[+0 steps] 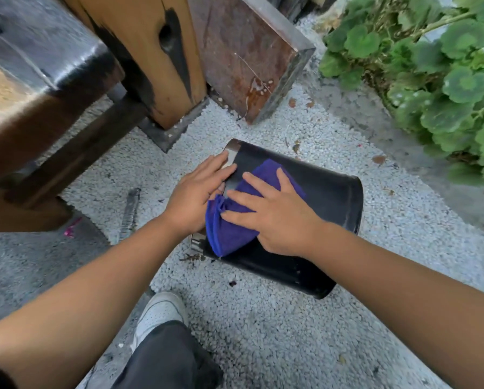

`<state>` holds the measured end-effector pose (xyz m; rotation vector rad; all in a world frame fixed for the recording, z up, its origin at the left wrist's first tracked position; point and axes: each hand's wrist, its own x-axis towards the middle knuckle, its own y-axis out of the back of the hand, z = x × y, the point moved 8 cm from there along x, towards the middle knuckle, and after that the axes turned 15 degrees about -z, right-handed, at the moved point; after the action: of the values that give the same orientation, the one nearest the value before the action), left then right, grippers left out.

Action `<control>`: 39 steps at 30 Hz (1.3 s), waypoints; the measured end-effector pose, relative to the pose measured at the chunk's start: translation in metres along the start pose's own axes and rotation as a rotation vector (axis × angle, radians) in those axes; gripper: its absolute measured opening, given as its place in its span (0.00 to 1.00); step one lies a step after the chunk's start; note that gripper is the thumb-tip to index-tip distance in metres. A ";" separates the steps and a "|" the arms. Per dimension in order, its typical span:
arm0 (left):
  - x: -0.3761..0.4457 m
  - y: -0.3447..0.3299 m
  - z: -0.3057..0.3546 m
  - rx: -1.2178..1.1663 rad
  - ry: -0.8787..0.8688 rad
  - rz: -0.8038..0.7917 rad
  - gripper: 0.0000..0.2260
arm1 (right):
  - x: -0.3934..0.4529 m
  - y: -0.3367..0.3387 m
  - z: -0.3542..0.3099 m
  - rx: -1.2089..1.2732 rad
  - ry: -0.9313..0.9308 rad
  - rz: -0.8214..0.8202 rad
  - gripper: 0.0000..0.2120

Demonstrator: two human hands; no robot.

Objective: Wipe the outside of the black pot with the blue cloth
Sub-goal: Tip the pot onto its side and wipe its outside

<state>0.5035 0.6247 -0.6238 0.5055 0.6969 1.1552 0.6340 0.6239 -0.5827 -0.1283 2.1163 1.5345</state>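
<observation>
Your right hand (274,214) presses blue cloth (229,228) flat mid-frame, left hand (198,192) flat steadying black pot (319,220): mid-wipe, sweep rightward next.

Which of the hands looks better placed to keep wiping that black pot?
The right hand. It lies flat on the blue cloth, pressing it against the side of the black pot. The left hand rests on the pot's shiny rim end, seemingly steadying it.
</observation>
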 end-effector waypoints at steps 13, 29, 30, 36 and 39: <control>-0.002 0.008 0.010 0.170 0.096 0.015 0.23 | -0.099 -0.034 0.033 -0.212 0.169 -0.051 0.33; -0.009 -0.006 0.001 -0.277 0.147 0.128 0.18 | -0.155 -0.039 0.076 0.465 -0.173 0.137 0.29; -0.010 -0.009 0.000 -0.382 0.146 0.134 0.18 | -0.153 -0.040 0.077 0.521 -0.192 0.166 0.29; -0.008 -0.010 -0.010 -0.759 0.276 0.111 0.18 | -0.141 -0.031 0.096 0.894 -0.418 0.437 0.27; -0.006 -0.015 0.004 -1.042 0.280 0.039 0.20 | -0.147 -0.029 0.113 1.201 -0.513 0.475 0.27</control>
<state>0.5149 0.6142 -0.6298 -0.5310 0.2383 1.4591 0.8110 0.6841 -0.5654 1.1013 2.3047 0.1896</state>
